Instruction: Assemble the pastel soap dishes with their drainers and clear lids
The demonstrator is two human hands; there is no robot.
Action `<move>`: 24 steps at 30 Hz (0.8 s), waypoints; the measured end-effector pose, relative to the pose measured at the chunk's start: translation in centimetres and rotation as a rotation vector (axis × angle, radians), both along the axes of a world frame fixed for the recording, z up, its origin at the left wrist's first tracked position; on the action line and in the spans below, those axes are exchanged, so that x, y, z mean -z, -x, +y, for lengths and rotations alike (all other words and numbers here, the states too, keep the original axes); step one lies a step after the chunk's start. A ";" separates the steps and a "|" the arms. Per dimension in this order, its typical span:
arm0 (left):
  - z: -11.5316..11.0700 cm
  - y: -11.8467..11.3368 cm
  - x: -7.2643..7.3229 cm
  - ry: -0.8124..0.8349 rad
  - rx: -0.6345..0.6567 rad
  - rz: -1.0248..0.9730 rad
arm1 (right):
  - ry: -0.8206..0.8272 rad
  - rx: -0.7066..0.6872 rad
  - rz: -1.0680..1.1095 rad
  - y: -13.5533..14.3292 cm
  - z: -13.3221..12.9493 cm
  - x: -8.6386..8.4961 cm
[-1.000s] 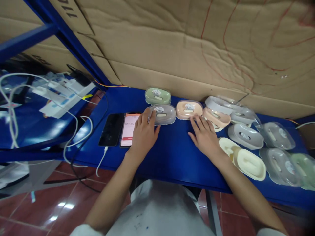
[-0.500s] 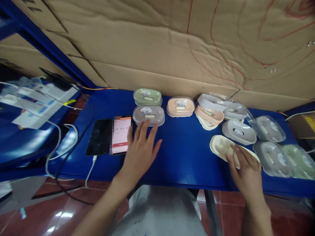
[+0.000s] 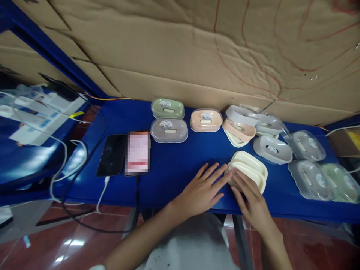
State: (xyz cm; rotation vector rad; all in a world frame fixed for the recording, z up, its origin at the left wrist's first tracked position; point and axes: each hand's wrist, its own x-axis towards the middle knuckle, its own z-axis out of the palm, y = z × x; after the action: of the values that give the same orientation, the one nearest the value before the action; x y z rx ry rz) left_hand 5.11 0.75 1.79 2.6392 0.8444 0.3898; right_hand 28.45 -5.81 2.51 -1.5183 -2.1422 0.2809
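Two cream oval trays (image 3: 254, 173), apparently parts of a soap dish, overlap on the blue table near its front edge. My right hand (image 3: 251, 197) reaches over the left end of the nearer one, fingers on it and thumb at its front side, gripping it. Beside it, my left hand (image 3: 204, 189) is open with fingers spread. Its fingertips meet the trays' left end and the tips of my right fingers; exact contact is partly hidden. Just behind the trays lies a grey soap dish body (image 3: 272, 150) with an oval hole and a label.
Covered soap dishes in green (image 3: 168, 108), grey (image 3: 169, 131) and peach (image 3: 206, 120) stand at the back. A loose peach body (image 3: 239, 130) rests on cream trays. More clear-lidded dishes (image 3: 311, 180) lie right. Two phones (image 3: 111, 155) with cables lie left; cardboard (image 3: 168, 56) rises behind.
My right hand has moved left with the cream trays, which now overlap closely. From beside the phone, my left hand has come right to meet them.
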 end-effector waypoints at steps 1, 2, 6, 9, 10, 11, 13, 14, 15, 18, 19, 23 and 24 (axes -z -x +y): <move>-0.1 -0.1 0.0 0.007 0.025 -0.015 | -0.017 0.005 0.042 -0.6 -0.2 -0.1; -0.3 -0.2 0.0 0.009 0.051 -0.024 | -0.051 0.034 0.071 -1.4 -0.3 -0.2; -1.1 0.6 0.1 -0.019 0.092 -0.004 | -0.222 0.276 0.008 -5.3 0.3 -0.3; -1.7 3.3 0.2 -0.050 -0.007 0.023 | -0.274 0.393 -0.145 -8.9 2.2 0.1; -1.9 4.5 0.2 -0.066 -0.059 0.029 | -0.279 0.421 -0.212 -10.0 3.0 0.3; -2.2 5.7 0.2 -0.086 -0.113 0.031 | -0.276 0.445 -0.279 -11.0 3.8 0.4; -2.6 7.8 0.3 -0.131 -0.216 0.017 | -0.259 0.459 -0.382 -12.5 5.3 0.7; -2.8 8.7 0.4 -0.152 -0.260 0.009 | -0.253 0.452 -0.402 -12.9 5.9 0.8; -2.9 9.3 0.4 -0.171 -0.299 0.003 | -0.253 0.438 -0.400 -13.0 6.3 0.8; -3.1 10.0 0.7 -0.206 -0.405 0.002 | -0.306 0.404 -0.351 -12.1 6.7 0.5; -3.0 10.1 0.8 -0.213 -0.438 -0.002 | -0.340 0.395 -0.337 -11.3 6.5 0.3; -2.1 10.3 1.1 -0.208 -0.515 -0.075 | -0.413 0.252 -0.325 -6.3 4.9 -0.8; -2.0 10.4 1.2 -0.191 -0.509 -0.094 | -0.413 0.189 -0.312 -4.7 4.5 -1.1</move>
State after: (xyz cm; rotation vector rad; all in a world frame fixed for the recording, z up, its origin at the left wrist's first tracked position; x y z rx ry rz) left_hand -5.24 -1.21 0.64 2.5163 1.5125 0.7472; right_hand 33.12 -1.31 3.58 -1.5720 -2.0895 -0.4653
